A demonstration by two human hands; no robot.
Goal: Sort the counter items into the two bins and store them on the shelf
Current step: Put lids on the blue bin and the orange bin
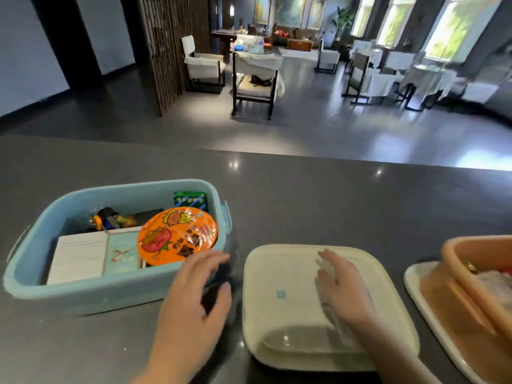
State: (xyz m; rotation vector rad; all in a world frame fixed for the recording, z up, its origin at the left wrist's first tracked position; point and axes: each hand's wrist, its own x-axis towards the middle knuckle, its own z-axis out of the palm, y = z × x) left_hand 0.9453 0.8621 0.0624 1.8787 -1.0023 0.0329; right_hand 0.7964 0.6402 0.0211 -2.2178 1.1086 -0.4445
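Left of the cream lid point(327, 309) on the grey table point(318, 189), the blue bin point(110, 289) looks stiff, smooth plastic, heavy with boxes and a glossy orange round pack point(177, 236); best lifted by its end handles. The left hand point(194, 297), grip spread, hovers at its near corner. The right hand point(342, 286), fingers relaxed, is over the flat, light lid. Right of it stands the pink bin point(476, 284).

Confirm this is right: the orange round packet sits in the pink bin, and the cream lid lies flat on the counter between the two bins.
Wrong bin. The head view shows the orange round packet in the blue bin, not the pink bin. The cream lid lies flat on the counter between them.
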